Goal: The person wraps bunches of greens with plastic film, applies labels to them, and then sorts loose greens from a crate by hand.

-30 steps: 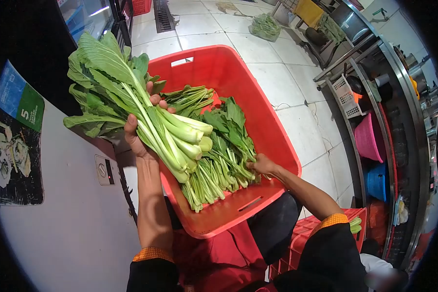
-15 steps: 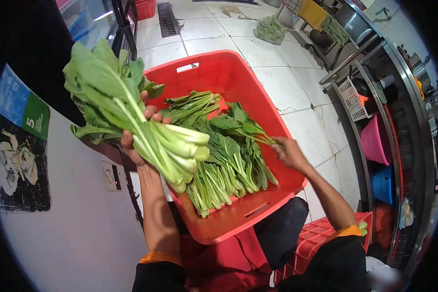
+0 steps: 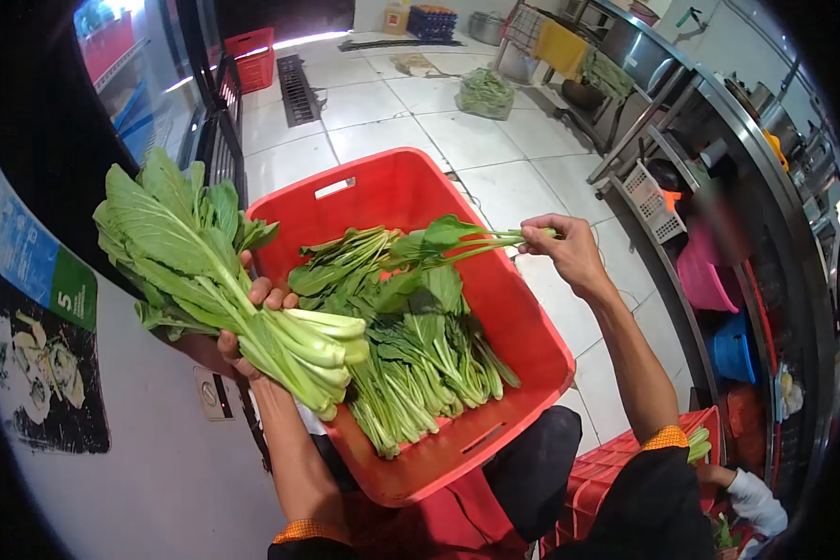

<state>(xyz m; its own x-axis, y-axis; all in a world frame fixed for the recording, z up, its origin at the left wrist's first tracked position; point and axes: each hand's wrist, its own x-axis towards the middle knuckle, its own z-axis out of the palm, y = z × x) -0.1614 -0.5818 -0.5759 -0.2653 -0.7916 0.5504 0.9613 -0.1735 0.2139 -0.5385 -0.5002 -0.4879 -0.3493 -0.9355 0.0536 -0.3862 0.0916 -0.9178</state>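
My left hand (image 3: 252, 322) is closed around a thick bunch of leafy greens (image 3: 289, 350), pale stalk ends toward the right and broad leaves up at the left. Over the right side of the red plastic basket (image 3: 553, 359), my right hand (image 3: 574, 252) pinches the stems of a thin bunch of greens (image 3: 467, 245). Its leaves hang above the basket, just over the others. Inside the basket lie several bundles of leafy greens (image 3: 429, 369), stems mostly toward me. The basket stands in front of my knees.
To the left is a white appliance panel (image 3: 173, 467) with a dial. Metal shelving (image 3: 658, 233) with a pink basin (image 3: 705, 271) and a blue basin (image 3: 734, 347) lines the right. A red crate (image 3: 588, 476) stands at lower right, near another person's sleeve (image 3: 756, 504). A bag of greens (image 3: 485, 93) sits on the floor.
My right hand has lifted the thin bunch up and to the right, with its stems higher. The camera view has tilted up, and a co-worker's arm now shows at lower right.
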